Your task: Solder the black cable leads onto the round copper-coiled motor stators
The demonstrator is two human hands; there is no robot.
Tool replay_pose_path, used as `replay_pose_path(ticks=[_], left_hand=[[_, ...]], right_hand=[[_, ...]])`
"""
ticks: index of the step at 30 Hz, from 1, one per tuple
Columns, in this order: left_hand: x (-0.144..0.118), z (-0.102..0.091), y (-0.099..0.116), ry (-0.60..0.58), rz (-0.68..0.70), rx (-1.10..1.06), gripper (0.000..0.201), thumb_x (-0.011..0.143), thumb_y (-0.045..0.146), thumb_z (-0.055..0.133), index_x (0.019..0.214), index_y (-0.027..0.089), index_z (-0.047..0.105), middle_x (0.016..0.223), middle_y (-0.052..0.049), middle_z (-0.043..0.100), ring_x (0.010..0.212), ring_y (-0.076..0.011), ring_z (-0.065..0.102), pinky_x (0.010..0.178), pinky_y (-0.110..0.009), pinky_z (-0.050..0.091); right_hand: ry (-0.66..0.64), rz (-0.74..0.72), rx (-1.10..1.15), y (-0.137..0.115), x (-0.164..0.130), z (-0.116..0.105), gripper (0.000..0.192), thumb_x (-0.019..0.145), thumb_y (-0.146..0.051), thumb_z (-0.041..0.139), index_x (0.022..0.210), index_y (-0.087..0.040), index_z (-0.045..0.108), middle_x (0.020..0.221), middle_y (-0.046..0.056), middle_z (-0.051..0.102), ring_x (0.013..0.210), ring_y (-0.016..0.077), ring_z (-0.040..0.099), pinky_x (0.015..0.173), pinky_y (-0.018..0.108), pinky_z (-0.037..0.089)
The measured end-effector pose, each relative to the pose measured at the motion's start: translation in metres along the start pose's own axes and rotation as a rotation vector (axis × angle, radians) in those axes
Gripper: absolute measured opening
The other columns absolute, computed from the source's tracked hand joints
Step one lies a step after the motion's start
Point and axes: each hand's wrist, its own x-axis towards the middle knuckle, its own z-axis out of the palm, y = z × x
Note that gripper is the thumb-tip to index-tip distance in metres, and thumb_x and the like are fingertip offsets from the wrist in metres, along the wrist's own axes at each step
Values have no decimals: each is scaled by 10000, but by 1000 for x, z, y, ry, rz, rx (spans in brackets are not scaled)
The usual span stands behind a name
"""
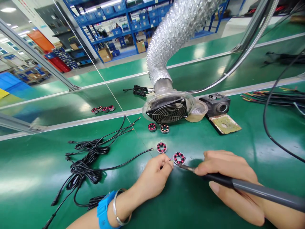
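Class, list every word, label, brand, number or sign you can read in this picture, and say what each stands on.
No text can be read for certain.
White panel, upper left: red marks, too blurred to read.
Bins on the shelves: any labels are too small to read.
Wristband: nothing legible.
Tool: no readable text.

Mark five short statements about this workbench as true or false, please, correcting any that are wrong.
1. The right hand holds a soldering iron. True.
2. A blue wristband is on the right wrist. False: it is on the left wrist.
3. Black cables lie to the left of the left hand. True.
4. The iron's tip is over the black cables. False: it is by a red-and-black stator, near the left fingertips.
5. A foil duct rises above the black fan. True.
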Motion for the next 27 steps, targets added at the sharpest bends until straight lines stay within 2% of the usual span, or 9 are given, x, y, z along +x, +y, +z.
replay_pose_path(ticks=[11, 20, 27], left_hand=[[-1, -1, 1, -25, 10, 12, 317, 915, 437, 451, 707, 200, 413, 588, 73, 303, 555, -102, 249, 495, -238, 215], [0, -1, 1, -28, 6, 2, 300, 913, 423, 450, 716, 198, 426, 585, 72, 305, 550, -102, 244, 494, -240, 216], [-1, -1, 1, -28, -4, -13, 298, 913, 426, 456, 729, 190, 450, 593, 71, 322, 548, -97, 256, 496, -235, 219]], right_hand=[[-8, -44, -8, -2, 0, 1, 281, 757, -107, 460, 977, -205, 606, 593, -30, 423, 485, 139, 396, 514, 300, 231], [22, -89, -75, -11, 12, -3, 310, 767, -96, 437, 991, -214, 615, 548, -24, 458, 439, 145, 411, 473, 303, 272], [50, -89, -53, -9, 10, -2, 330, 751, -99, 452, 1009, -207, 629, 567, -16, 482, 458, 147, 432, 479, 307, 283]])
